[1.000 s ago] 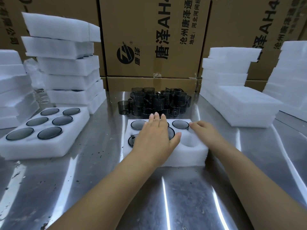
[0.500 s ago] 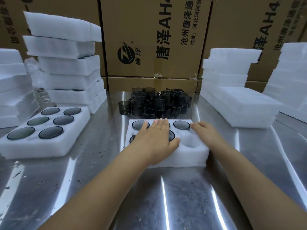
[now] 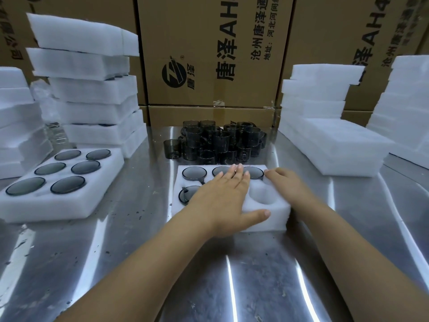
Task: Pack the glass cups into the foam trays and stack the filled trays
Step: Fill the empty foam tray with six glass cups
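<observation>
A white foam tray point(image 3: 267, 214) lies in the middle of the steel table with dark glass cups point(image 3: 194, 173) sunk in its holes; the near right hole point(image 3: 264, 196) is bare. My left hand point(image 3: 220, 198) lies flat on the tray, fingers spread, covering the middle cups, thumb along the front edge. My right hand point(image 3: 284, 184) rests on the tray's right rim, fingers curled against the foam, holding nothing. Loose dark cups point(image 3: 216, 142) are piled just behind the tray.
A filled foam tray point(image 3: 97, 196) with several cups sits at the left. Stacks of filled trays point(image 3: 92, 89) rise behind it, and stacks of foam trays point(image 3: 334, 145) stand at the right. Cardboard boxes point(image 3: 209, 54) wall the back.
My left hand has slid a little toward me and to the right on the tray, its thumb now on the front edge. The right hand has barely shifted.
</observation>
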